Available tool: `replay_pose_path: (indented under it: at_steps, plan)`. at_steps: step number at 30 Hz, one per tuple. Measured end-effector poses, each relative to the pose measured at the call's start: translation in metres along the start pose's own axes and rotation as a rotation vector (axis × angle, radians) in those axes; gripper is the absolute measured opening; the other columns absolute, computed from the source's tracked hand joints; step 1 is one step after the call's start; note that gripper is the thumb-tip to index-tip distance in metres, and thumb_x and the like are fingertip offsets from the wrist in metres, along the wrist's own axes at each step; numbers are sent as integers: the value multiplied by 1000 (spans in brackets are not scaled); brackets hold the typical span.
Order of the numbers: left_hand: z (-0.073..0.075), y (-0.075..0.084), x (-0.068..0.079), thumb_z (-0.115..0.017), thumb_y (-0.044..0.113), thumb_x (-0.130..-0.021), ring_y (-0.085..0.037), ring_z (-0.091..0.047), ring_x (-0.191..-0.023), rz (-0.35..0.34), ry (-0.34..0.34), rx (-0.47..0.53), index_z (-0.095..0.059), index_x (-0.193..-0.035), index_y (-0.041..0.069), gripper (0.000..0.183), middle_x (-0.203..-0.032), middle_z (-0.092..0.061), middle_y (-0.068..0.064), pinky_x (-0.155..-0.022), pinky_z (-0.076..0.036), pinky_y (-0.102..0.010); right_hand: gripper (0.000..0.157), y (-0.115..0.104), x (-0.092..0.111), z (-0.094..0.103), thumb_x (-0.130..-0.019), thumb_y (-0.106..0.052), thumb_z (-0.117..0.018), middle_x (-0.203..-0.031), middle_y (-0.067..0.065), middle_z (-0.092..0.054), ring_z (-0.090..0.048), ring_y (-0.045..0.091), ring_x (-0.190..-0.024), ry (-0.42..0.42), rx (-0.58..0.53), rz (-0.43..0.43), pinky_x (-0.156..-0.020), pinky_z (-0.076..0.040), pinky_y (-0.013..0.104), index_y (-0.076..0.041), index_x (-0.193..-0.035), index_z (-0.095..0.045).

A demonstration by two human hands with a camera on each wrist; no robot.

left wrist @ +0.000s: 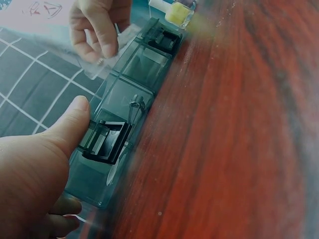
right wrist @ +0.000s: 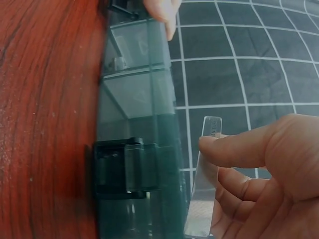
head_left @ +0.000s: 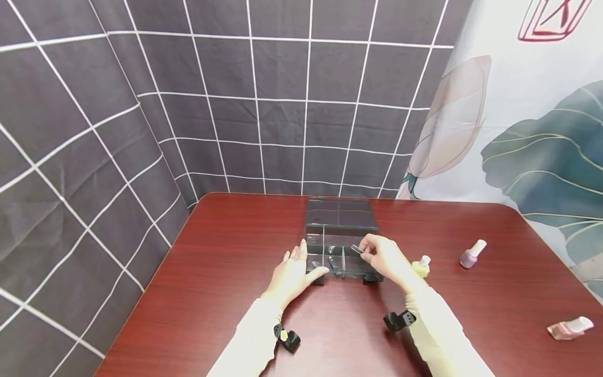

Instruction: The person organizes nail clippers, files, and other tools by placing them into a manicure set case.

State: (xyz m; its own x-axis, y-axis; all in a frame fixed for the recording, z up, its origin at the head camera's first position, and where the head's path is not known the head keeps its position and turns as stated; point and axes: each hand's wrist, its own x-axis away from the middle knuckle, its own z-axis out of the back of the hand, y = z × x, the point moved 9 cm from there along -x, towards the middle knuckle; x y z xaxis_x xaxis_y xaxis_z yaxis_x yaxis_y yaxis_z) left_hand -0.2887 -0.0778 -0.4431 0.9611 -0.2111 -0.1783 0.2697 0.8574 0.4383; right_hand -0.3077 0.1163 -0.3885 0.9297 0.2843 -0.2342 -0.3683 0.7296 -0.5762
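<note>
A see-through dark organizer box [head_left: 313,240] with its lid raised [head_left: 339,212] stands on the table. Along its left side lie the extended fingers of my left hand [head_left: 291,273], the thumb reaching over the front edge near a black latch [left wrist: 107,142]. Above the right-hand compartments, my right hand [head_left: 383,257] pinches a clear flat nail file [right wrist: 203,194] between thumb and fingers. Faint lettering marks the file's upper end. Inside the front compartments are a small metal tool [left wrist: 135,103], whose kind I cannot tell, and a pale pointed piece [left wrist: 113,167].
Right of the box are a yellow nail polish bottle [head_left: 421,268], a purple one [head_left: 469,258] and a pink one [head_left: 561,330]. A dark grid-patterned cloth [head_left: 282,120] hangs behind the red-brown table [head_left: 235,230].
</note>
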Motion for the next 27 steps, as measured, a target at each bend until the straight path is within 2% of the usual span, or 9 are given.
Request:
replay_pose_path:
  at_steps: [12,19,27]
  plan:
    - [-2,0,-1,-50,68,-80,-41,-45,-121,-17,5,-20,-31,-142,-5,97,-130,-49,-26,-96,-41,-43,13,7,-1,-12,-76,4,-65,-65,-5,-54,-50,11,-62,-45,7,-3,-60,-42,30,-8,-79,-60]
    - [-3,-2,-2,-51,70,-79,-44,-44,-120,5,8,-1,-32,-142,-4,99,-132,-47,-25,-94,-42,-46,12,7,4,-3,-76,4,-64,-66,-4,-53,-51,12,-63,-15,22,-1,-60,-42,32,-7,-80,-60]
    - [-3,-1,-1,-51,68,-79,-45,-46,-118,-12,15,-14,-33,-141,-4,97,-130,-49,-26,-93,-43,-46,12,9,14,12,-75,4,-66,-66,-3,-52,-49,13,-63,44,41,-24,-60,-40,31,-6,-79,-61]
